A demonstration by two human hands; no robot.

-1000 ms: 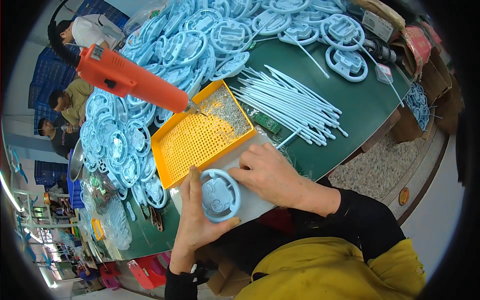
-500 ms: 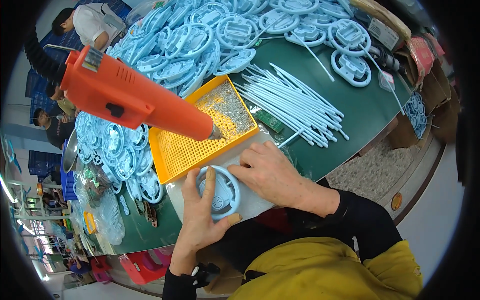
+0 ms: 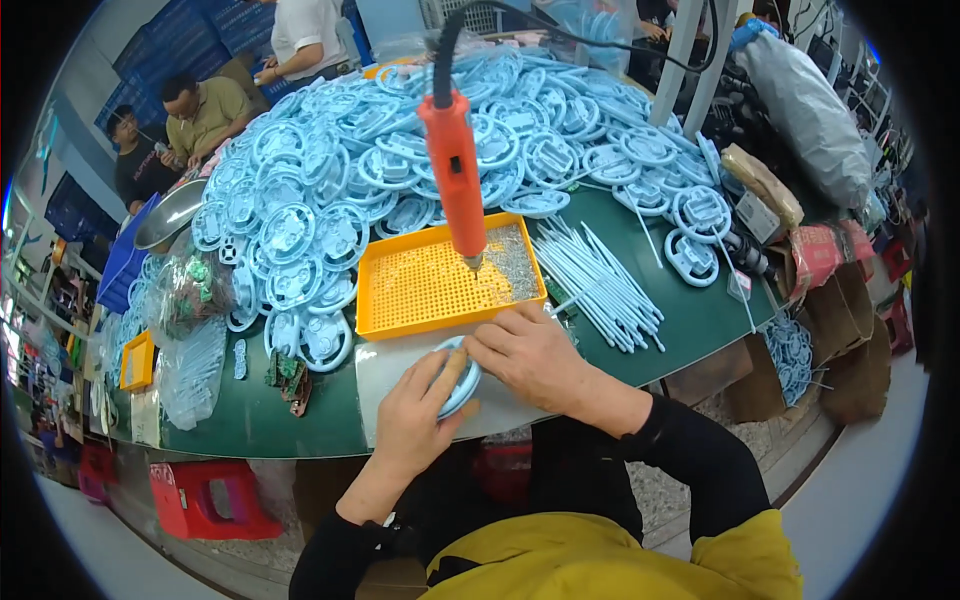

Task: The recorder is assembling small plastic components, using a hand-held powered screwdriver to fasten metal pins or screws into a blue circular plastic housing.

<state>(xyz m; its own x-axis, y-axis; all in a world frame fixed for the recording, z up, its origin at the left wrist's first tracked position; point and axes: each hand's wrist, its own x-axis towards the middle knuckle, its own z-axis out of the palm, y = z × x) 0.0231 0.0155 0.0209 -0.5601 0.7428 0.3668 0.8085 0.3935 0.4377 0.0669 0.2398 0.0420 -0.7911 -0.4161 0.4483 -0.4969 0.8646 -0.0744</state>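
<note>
My left hand (image 3: 412,412) is closed around a light blue plastic ring-shaped part (image 3: 462,388), which is tilted up on edge. Much of the part is hidden by the fingers. My right hand (image 3: 528,358) is closed, its thumb and fingertips at the part's upper right rim. A thin light blue rod (image 3: 568,301) sticks out beyond the right knuckles and seems to run through that hand; its inner end is hidden. Just past the hands, a yellow perforated tray (image 3: 400,325) holds small metal screws (image 3: 515,262). An orange electric screwdriver (image 3: 460,180) hangs above it, tip down, touched by neither hand.
A large heap of light blue parts (image 3: 290,240) covers the table's far side. Loose rods (image 3: 600,285) lie right of the tray. Left are a plastic bag (image 3: 200,375) and a small yellow box (image 3: 137,362). Cardboard boxes (image 3: 850,350) stand at right; other people are across the table.
My head view has risen and turned, showing more of the table. The ring-shaped part has tipped from facing me to edge-on. Both hands stay at it, the right one now against its rim.
</note>
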